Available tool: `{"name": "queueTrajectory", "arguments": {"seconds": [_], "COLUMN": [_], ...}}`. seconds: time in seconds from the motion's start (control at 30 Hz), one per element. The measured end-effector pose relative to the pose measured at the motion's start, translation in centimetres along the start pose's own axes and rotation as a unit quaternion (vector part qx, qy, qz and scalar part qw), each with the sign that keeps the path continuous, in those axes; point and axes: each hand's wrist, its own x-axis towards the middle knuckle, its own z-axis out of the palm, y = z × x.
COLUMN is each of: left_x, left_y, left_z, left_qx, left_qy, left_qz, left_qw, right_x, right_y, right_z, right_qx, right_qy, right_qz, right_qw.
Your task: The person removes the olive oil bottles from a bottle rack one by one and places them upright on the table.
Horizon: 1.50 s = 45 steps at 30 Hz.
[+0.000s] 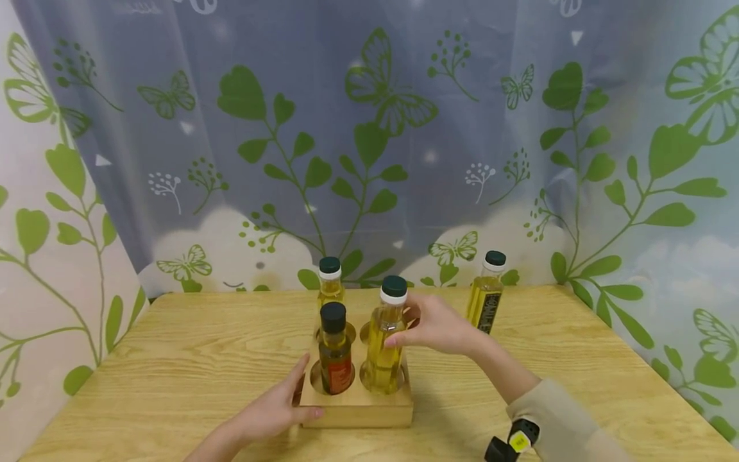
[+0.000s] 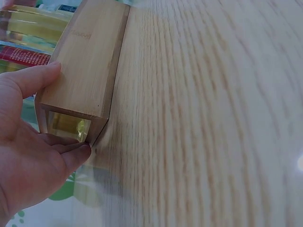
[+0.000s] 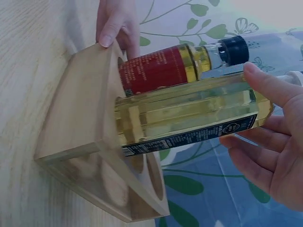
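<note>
A light wooden bottle rack (image 1: 356,417) with round holes stands on the table. My left hand (image 1: 274,401) grips its left end, thumb on the front face and fingertips at the open side (image 2: 66,124). With thumb and fingers, my right hand (image 1: 439,326) holds a clear, green-capped bottle of yellow oil (image 1: 385,340) upright at the front right hole. Its lower end is in the hole; how deep is hard to tell. Beside it, a black-capped bottle with a red label (image 1: 336,359) sits in the front left hole. Behind that stands another green-capped oil bottle (image 1: 330,289).
Another green-capped oil bottle (image 1: 486,295) with a dark label stands at the back right of the wooden table (image 1: 219,346), beyond my right wrist. A curtain (image 1: 369,160) printed with leaves and butterflies hangs along the table's back edge. The back right hole (image 1: 365,332) is partly hidden.
</note>
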Motion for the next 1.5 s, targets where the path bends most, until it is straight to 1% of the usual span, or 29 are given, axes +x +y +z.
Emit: {"name": "queueTrajectory", "arguments": {"seconds": [0.1,0.23,0.37,0.5,0.63,0.77,0.9,1.0,1.13,1.3,1.5], "left_x": [0.0,0.1,0.1,0.1,0.0,0.0,0.0,-0.1,-0.1,-0.1,0.0], "left_y": [0.0,0.0,0.0,0.0,0.1,0.2,0.3,0.3,0.3,0.3,0.3], "left_z": [-0.1,-0.1,-0.2,-0.2,-0.3,-0.3,-0.2,-0.2,-0.1,-0.1,-0.1], "left_qx": [-0.002,0.005,0.013,0.013,0.009,0.005,0.003,0.009,0.013,0.004,-0.002], "left_qy": [0.000,0.003,0.006,0.008,0.008,0.007,0.006,0.007,0.007,0.002,-0.002], "left_qz": [0.000,-0.002,-0.002,-0.006,-0.012,-0.016,-0.016,-0.013,-0.012,-0.018,-0.018], "left_qw": [1.0000,1.0000,0.9999,0.9999,0.9998,0.9998,0.9998,0.9998,0.9998,0.9998,0.9998], "right_x": [-0.2,-0.6,-1.1,-1.9,-2.8,-4.1,-5.3,-6.1,-7.3,-8.7,-10.0], "right_y": [-0.4,-0.8,-0.7,-0.4,0.2,0.9,1.8,2.4,3.2,4.3,5.5], "right_z": [-1.0,-2.4,-3.8,-5.0,-6.1,-6.9,-7.6,-8.0,-8.4,-8.8,-9.2], "right_qx": [-0.001,-0.014,-0.030,-0.046,-0.051,-0.072,-0.078,-0.079,-0.096,-0.104,-0.115], "right_qy": [0.011,0.033,0.053,0.073,0.081,0.086,0.088,0.089,0.098,0.108,0.108], "right_qz": [0.006,0.025,0.033,0.035,0.038,0.061,0.081,0.086,0.093,0.106,0.122], "right_qw": [0.9999,0.9991,0.9976,0.9957,0.9947,0.9918,0.9898,0.9891,0.9863,0.9829,0.9799]}}
